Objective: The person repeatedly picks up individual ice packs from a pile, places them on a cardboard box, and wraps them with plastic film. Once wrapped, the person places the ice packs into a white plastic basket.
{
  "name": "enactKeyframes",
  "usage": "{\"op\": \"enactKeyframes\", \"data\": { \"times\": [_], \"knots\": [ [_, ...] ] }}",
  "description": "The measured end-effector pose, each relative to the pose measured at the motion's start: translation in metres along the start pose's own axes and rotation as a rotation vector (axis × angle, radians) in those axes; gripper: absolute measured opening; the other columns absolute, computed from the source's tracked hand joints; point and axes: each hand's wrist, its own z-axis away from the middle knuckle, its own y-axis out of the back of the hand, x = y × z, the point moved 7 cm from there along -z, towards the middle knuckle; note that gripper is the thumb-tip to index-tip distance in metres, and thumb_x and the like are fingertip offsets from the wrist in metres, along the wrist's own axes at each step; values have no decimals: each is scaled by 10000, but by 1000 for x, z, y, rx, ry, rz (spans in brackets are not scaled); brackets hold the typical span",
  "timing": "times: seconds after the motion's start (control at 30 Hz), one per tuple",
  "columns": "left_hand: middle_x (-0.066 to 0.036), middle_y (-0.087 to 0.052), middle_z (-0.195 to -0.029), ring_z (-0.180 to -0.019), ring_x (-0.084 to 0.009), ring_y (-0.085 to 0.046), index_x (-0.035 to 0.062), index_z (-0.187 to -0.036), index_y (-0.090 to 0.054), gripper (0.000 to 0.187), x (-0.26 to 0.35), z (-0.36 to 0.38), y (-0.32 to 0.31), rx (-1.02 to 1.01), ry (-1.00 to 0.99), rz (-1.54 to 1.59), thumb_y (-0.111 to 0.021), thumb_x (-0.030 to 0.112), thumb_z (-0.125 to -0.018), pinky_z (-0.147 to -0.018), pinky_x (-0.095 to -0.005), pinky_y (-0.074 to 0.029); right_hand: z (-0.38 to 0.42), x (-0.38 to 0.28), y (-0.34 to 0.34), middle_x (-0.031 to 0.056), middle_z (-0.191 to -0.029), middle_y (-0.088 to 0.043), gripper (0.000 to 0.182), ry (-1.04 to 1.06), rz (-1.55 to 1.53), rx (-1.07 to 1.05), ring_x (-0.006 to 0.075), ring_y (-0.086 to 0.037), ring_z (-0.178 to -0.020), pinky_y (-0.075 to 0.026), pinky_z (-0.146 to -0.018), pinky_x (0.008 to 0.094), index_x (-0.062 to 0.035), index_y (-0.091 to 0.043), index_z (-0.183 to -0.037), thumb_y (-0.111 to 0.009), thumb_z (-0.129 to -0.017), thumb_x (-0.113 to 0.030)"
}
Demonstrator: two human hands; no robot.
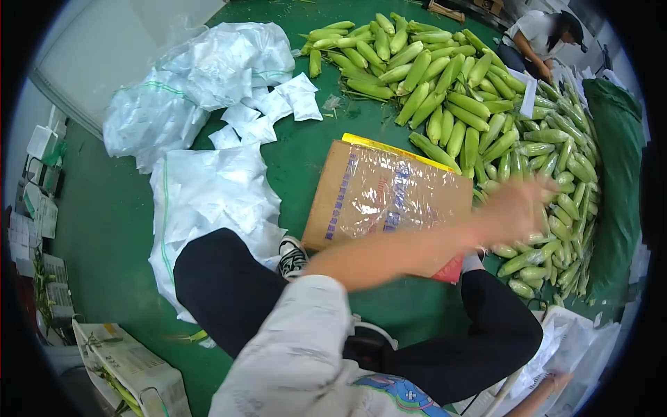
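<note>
Count from here: cardboard box [399, 201], 1, middle. Big plastic bags [208, 198] on the left: looks like 3, two far and one near. Loose white packs [303, 104] beside them: at least 5, overlapping. Unwrapped corn [420, 69], far: 1 heap, dozens of ears. Wrapped corn [563, 201], right: 1 heap, dozens too, exact number hidden. Green bundle [615, 187], far right: 1. People [535, 35]: 2.

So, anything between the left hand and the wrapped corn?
Nothing visible. The left hand, reached out past the carton, is already over the near side of the wrapped corn; motion blur hides whether it touches.
</note>
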Motion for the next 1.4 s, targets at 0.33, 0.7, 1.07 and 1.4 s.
{"op": "enactKeyframes", "data": {
  "times": [0.33,0.7,1.07,1.4],
  "knots": [
    [-339,-478,-1287,-1194,-419,-512,-124,-1398,-286,997,-336,126,513,488,1219,-1397,-775,440,-736,-1002,-437,-440,39,-71,-205,124,-1062,-659,382,17,496,-482,201,-628,-934,-499,-783,311,28,-622,-1067,-464,-1018,-316],
    [-243,-305,-1502,-1344,-414,-366,13,-1516,-119,1285,-483,151,553,454,1602,-1445,-803,589,-595,-1035,-614,-334,93,-128,-316,81,-929,-626,288,31,964,-735,169,-591,-888,-479,-809,290,37,-595,-1031,-483,-996,-226],
    [-203,-463,-1349,-1271,-303,-450,-14,-1459,-306,1086,-176,85,316,10,438,-644,-804,190,-516,-1068,-411,-374,415,-112,-478,145,-1230,-527,644,698,647,-1482,327,-559,-1078,-481,-892,399,-73,-468,-1313,-766,-749,-161],
    [-238,-425,-1321,-1273,-401,-388,20,-1473,-283,1142,-159,126,127,-531,266,-764,-810,270,-491,-1115,-483,-259,414,-109,-452,145,-817,-523,141,789,135,-1173,344,-571,-791,-474,-651,390,-18,-541,-863,-570,-769,85]
  ]
}}
